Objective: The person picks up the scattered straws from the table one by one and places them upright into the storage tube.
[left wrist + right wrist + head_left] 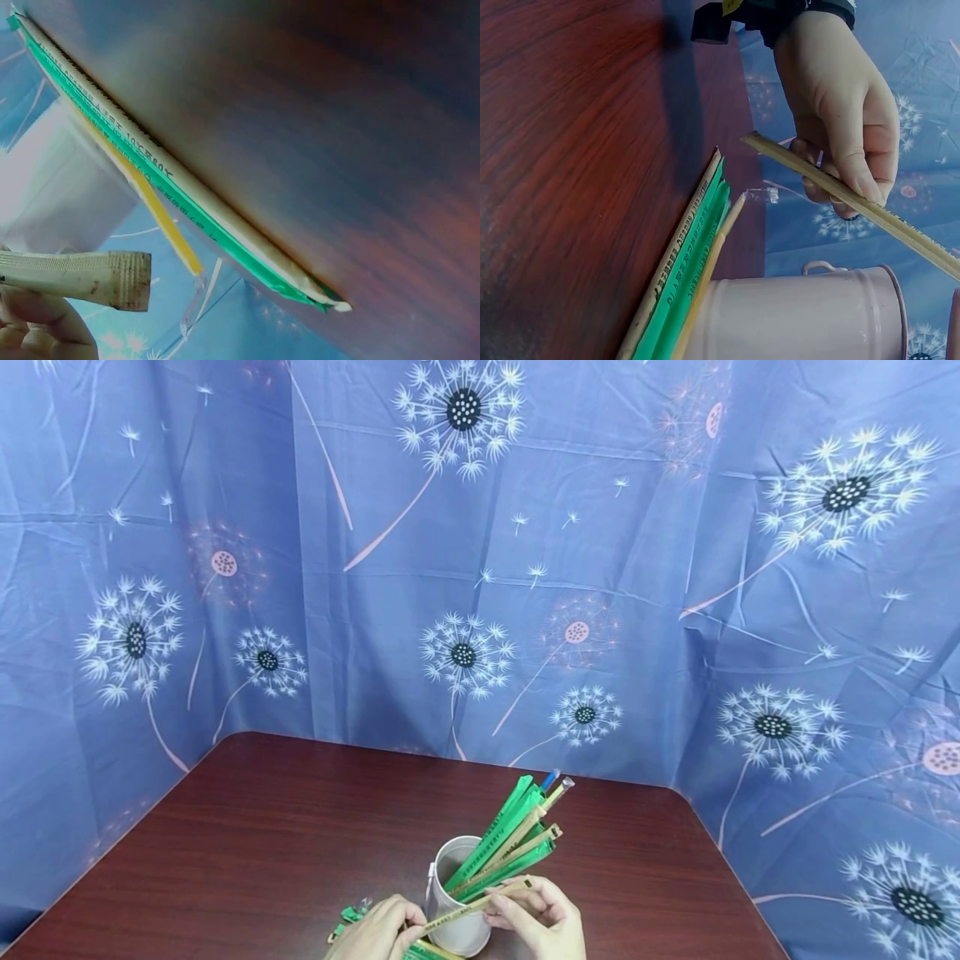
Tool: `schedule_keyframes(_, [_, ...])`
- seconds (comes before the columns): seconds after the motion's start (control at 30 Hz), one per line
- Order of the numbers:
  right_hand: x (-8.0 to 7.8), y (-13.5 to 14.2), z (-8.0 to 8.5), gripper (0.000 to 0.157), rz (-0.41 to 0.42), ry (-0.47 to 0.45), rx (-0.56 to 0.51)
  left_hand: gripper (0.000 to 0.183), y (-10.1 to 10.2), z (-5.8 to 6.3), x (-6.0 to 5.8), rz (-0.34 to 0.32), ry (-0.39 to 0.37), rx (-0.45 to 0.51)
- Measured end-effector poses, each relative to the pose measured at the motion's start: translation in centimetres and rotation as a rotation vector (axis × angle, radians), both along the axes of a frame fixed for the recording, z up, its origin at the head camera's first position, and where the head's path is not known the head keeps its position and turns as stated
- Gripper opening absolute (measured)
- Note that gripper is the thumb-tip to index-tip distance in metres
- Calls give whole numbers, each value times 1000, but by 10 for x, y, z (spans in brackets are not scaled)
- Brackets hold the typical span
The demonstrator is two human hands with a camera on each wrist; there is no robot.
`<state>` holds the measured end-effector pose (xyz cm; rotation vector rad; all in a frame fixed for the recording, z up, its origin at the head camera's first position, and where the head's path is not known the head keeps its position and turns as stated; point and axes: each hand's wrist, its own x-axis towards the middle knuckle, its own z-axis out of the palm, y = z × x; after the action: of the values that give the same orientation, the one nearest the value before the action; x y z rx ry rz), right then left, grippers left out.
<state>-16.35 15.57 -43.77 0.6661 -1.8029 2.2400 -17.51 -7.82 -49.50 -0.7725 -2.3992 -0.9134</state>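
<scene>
A slim straw in a brown paper wrapper (pixel 468 910) stretches between both hands in front of a white cup (pixel 467 937). My left hand (pixel 378 933) pinches it toward one end, and that end sticks out past the thumb in the right wrist view. Nearer its other end, my right hand (pixel 542 920) holds it between thumb and fingers. Several wrapped straws, green (pixel 480 853) and brown, lean to the right inside the cup. On the table by the left hand lie a brown-wrapped straw (pixel 676 244), a green-wrapped straw (pixel 694 266) and a yellow straw (pixel 709 262) in clear film.
The dark red-brown wooden table (pixel 300 827) has a blue dandelion-print cloth (pixel 375 635) hanging behind it and along both sides. A small handle (pixel 821 265) sticks out from the cup's side.
</scene>
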Motion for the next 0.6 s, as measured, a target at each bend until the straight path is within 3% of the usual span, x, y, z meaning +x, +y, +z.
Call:
schedule_keyframes(0.23, [-3,-1,1,13,-53,64,-6,10,3,3,0,9,73,-25])
schedule_keyframes(0.37, [-3,-2,6,10,-158,76,-23,7,-1,3,-2,-4,72,-55])
schedule_keyframes(0.5, [-3,-1,15,11,-298,64,-50,10,-6,-3,-6,-6,160,-104])
schedule_keyframes(0.6, [-4,3,23,17,-355,101,-90,13,-10,-7,-8,-9,224,-150])
